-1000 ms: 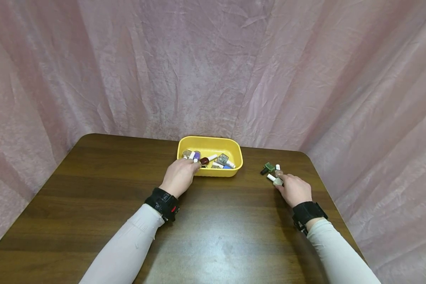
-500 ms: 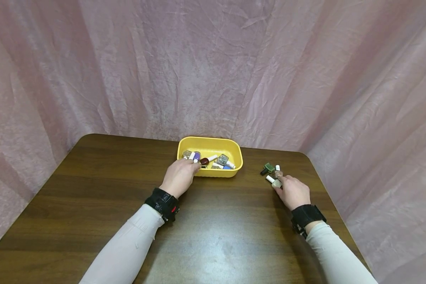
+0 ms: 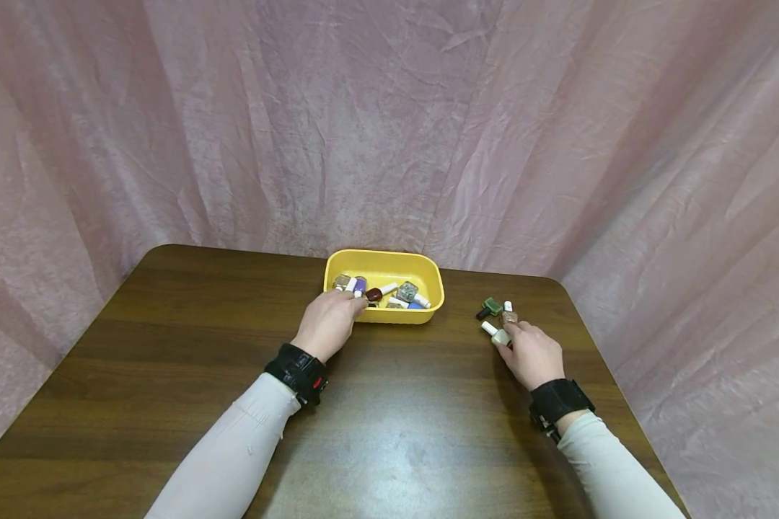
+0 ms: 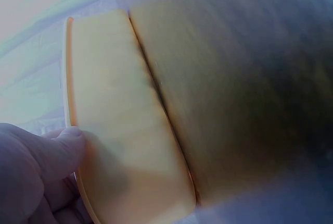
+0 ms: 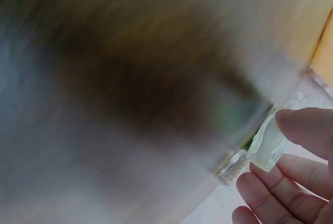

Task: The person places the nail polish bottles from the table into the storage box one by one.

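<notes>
A yellow bin (image 3: 396, 316) near the table's far edge contains several nail polish bottles, among them a dark red one (image 3: 373, 295) and a purple one (image 3: 361, 283). My left hand (image 3: 327, 324) grips its near rim at the left; the left wrist view shows the thumb (image 4: 70, 143) on the outer wall and fingers curled over the rim. Off to the right, my right hand (image 3: 534, 355) pinches a pale, whitish-green nail polish bottle (image 5: 268, 143) with a white cap between thumb and fingers. Just beyond it lie a green bottle with a black cap (image 3: 491, 306) and a glittery bottle (image 3: 509, 317).
The brown wooden table (image 3: 389, 418) ends just behind the bin, where a pink curtain (image 3: 376, 144) hangs. Its right edge runs close beside my right hand. A glossy reflection lies on the tabletop between my forearms.
My right hand has shifted slightly left and nearer with the pale bottle, drawing it away from the green and glittery ones. The left hand and bin have stayed in place.
</notes>
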`<state>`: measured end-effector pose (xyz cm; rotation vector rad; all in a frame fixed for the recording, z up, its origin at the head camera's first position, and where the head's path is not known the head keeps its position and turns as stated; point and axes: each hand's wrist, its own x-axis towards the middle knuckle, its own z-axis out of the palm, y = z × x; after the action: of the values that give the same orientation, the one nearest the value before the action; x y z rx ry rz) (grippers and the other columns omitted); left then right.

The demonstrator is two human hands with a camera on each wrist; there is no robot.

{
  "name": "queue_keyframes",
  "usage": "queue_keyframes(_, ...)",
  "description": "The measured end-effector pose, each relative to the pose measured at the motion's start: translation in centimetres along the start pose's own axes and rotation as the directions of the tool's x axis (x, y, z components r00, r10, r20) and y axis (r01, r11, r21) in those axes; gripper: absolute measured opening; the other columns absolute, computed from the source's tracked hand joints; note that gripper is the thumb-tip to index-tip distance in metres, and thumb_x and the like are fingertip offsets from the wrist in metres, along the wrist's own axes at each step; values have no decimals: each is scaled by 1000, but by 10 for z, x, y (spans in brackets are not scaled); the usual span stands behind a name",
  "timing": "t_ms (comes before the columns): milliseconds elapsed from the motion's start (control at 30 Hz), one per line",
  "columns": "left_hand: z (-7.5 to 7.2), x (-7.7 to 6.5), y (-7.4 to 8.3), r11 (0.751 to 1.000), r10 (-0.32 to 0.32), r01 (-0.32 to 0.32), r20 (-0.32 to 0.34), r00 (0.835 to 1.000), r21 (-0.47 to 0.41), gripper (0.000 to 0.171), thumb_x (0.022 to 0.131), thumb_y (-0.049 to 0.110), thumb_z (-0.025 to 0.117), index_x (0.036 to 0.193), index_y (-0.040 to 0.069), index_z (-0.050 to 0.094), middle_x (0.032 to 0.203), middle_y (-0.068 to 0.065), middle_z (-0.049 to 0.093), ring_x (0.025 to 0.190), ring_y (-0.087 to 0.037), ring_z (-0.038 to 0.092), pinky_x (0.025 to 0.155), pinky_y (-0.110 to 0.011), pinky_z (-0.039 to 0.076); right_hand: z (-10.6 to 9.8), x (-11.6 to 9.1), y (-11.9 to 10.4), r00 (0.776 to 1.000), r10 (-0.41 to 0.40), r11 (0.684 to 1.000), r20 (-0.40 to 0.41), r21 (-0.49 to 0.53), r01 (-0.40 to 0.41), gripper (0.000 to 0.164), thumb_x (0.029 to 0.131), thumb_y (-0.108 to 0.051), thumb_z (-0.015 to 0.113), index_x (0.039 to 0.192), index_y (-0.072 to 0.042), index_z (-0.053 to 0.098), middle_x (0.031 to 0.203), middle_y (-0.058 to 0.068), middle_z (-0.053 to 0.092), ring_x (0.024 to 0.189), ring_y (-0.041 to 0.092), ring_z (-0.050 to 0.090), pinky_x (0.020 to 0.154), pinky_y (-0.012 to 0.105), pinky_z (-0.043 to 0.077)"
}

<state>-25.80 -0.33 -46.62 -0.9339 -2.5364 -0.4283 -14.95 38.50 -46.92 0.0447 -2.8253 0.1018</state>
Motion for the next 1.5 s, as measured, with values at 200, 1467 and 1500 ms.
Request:
queue_keyframes(200,-1,0,0,1000,-4,4,6,1000,1,6,104,14,77,102,11,81,89,-8,76,81,-31,71,72,-45,57,-5,1,-10,999,-30,999,-37,16,30,29,91,-17,91,111,-2,79,107,17,76,90,38,74,67,56,59)
queue_keyframes(1467,1,1,-1,1000,-17,17,44,999,1,6,103,13,77,105,11,82,92,-8,77,84,-32,72,75,-46,58,-26,34,-83,976,-147,986,-162,52,157,37,93,-25,92,122,-5,80,106,12,78,87,34,74,62,52,59)
queue_keyframes(1500,1,1,-1,1000,-17,17,44,999,1,6,103,14,77,105,11,82,92,-8,77,84,-32,72,75,-46,58,-26,35,-85,974,-151,986,-168,51,162,37,93,-26,92,122,-5,81,106,12,78,88,34,74,61,53,59)
